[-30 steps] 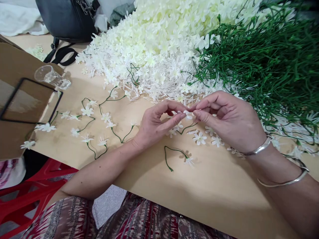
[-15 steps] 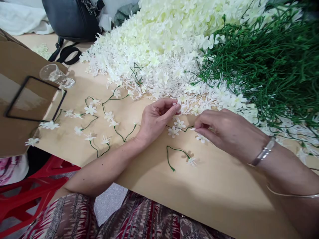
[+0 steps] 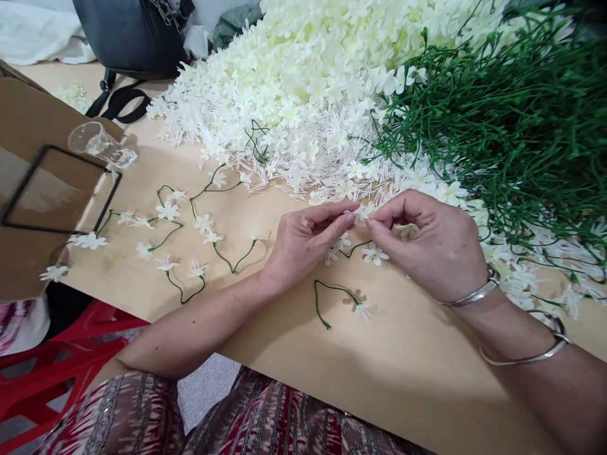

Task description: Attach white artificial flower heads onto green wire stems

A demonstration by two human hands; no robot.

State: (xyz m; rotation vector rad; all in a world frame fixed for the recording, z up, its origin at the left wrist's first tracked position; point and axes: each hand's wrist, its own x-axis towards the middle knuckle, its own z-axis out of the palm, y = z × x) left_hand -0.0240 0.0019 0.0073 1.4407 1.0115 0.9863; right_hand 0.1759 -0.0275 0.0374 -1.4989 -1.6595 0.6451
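My left hand (image 3: 303,243) is closed in a pinch, its fingertips at the near edge of the white flower pile (image 3: 284,95). Close to its right, my right hand (image 3: 427,243) pinches too, fingertips almost meeting the left ones. What either pinch holds is too small to make out. A small white blossom (image 3: 366,210) shows between and behind the fingertips. Below them lie more white blossoms (image 3: 375,254) and a bent green stem (image 3: 353,251). Nearer me rests a green stem (image 3: 332,285) with a single white flower (image 3: 362,311) at one end.
Green stems (image 3: 512,120) are heaped at the right. Several flowered stems (image 3: 232,268) lie left of my left hand. Further left are a tipped clear plastic cup (image 3: 102,145), a cardboard box (image 3: 42,189) and a black frame (image 3: 45,227). A black bag (image 3: 135,38) stands at the back.
My right hand has moved left and up from the bent stem, bringing its fingertips close to my left hand's. My left hand has shifted slightly right and down.
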